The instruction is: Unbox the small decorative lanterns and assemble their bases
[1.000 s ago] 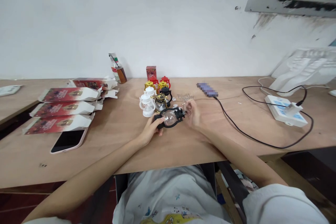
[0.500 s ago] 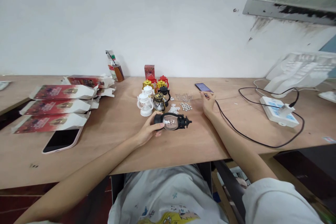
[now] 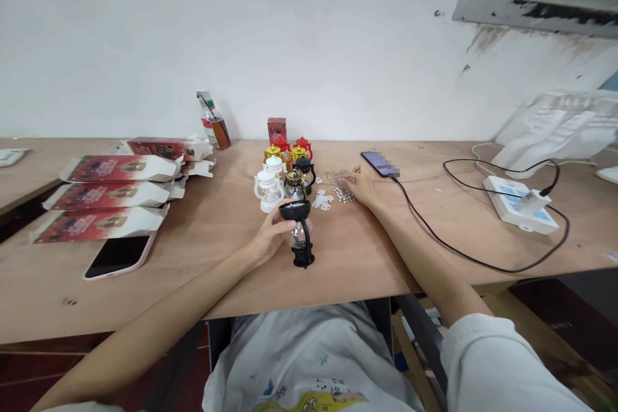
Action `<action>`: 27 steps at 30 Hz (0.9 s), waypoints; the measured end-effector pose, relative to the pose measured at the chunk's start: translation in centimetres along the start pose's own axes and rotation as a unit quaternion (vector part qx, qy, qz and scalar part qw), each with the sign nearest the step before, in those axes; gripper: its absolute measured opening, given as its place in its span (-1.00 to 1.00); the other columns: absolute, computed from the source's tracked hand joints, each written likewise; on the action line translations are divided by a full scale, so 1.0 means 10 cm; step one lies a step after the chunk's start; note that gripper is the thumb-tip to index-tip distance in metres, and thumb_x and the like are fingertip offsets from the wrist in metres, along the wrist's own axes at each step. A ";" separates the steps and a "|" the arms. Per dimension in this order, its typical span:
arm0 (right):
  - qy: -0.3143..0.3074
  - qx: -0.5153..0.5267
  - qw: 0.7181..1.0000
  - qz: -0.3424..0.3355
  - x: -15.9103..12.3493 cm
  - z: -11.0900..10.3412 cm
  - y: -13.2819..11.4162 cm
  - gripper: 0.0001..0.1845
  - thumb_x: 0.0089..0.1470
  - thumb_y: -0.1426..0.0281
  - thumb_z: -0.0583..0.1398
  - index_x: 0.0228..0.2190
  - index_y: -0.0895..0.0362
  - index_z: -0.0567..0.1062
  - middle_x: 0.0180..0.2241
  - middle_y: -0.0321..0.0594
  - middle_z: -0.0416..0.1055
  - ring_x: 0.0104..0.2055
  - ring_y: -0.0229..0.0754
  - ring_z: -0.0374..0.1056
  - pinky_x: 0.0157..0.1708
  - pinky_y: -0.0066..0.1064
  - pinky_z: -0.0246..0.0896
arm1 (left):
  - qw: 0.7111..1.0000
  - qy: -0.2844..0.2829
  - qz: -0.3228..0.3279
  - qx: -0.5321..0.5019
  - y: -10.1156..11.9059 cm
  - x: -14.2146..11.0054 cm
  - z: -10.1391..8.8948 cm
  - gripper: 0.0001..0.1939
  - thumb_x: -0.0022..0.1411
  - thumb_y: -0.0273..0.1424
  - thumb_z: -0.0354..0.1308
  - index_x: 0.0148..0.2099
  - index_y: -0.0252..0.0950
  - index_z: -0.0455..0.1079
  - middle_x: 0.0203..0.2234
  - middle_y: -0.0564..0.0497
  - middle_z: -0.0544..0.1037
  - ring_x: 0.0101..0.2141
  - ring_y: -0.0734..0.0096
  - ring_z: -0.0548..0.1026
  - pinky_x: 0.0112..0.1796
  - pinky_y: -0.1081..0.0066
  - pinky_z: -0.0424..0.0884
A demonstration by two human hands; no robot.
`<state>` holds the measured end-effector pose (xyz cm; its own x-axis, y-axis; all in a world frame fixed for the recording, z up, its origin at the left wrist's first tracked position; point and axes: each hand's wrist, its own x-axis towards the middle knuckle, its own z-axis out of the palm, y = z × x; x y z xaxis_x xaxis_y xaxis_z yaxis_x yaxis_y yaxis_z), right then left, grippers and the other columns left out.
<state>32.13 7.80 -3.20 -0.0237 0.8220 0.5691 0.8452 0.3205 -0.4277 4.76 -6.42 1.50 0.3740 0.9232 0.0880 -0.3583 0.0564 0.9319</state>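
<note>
My left hand (image 3: 271, 236) is closed round a small black toy lantern (image 3: 302, 236), which it holds upside down, its open base facing up and its peaked top pointing at the table. My right hand (image 3: 363, 187) is over a pile of thin metal pieces (image 3: 334, 176), fingers bent and somewhat apart, the tips among the pieces. Small silvery discs (image 3: 344, 195) lie just below its fingers. White plastic bits (image 3: 322, 200) are scattered to the left of the discs. Behind my left hand stand a white lantern (image 3: 268, 190), a black-and-gold lantern (image 3: 294, 185) and a black lantern (image 3: 304, 171).
Gold and red lanterns stand further back before a red box (image 3: 277, 130). Red-and-white cartons (image 3: 111, 194) lie at left, partly over a phone (image 3: 120, 254). Another phone (image 3: 379, 163) has a black cable (image 3: 454, 251) running to a power strip (image 3: 516, 203). A bottle (image 3: 214, 125) stands by the wall.
My left hand has turned the black lantern from lying sideways to base up. My right hand has left the phone's edge and moved left to the thin metal pieces.
</note>
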 end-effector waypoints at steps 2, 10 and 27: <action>-0.003 0.006 1.000 -0.008 -0.01 -0.01 -0.01 -0.75 0.04 0.24 0.18 -0.30 0.09 0.58 -0.28 -0.15 0.25 -0.18 -0.11 0.19 -0.04 -0.18 0.08 | 1.000 -0.014 0.009 0.000 -0.01 -0.01 0.00 -0.49 -0.13 -0.22 0.28 -0.09 -0.27 0.31 -0.24 -0.07 0.49 -0.29 0.23 0.50 -0.29 0.30 0.40; 0.114 0.113 0.985 -0.067 -0.26 -0.20 -0.45 -0.72 0.14 0.20 0.07 -0.27 0.08 0.48 -0.25 -0.10 0.27 -0.05 -0.04 0.21 -0.01 -0.14 0.12 | 0.948 0.059 0.182 0.255 0.02 -0.05 0.03 -0.40 -0.18 -0.28 0.36 -0.08 -0.26 0.23 -0.19 -0.07 0.45 -0.17 0.25 0.45 -0.13 0.32 0.34; -0.044 0.320 0.931 -0.172 -0.78 -0.32 -1.46 -0.84 0.11 0.25 0.13 -0.44 0.03 0.42 -0.35 -0.21 0.34 -0.23 -0.15 0.29 -0.14 -0.21 0.18 | 0.718 0.072 0.269 0.637 0.02 0.02 -0.18 -0.61 -0.01 -0.30 0.23 -0.10 -0.25 0.34 -0.27 -0.08 0.51 -0.21 0.16 0.44 -0.19 0.30 0.31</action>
<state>21.74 -4.81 0.85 -0.3006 0.6457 0.7020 0.2894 0.7630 -0.5779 3.17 -5.57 1.10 0.3493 0.7161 0.6043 0.6912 -0.6323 0.3498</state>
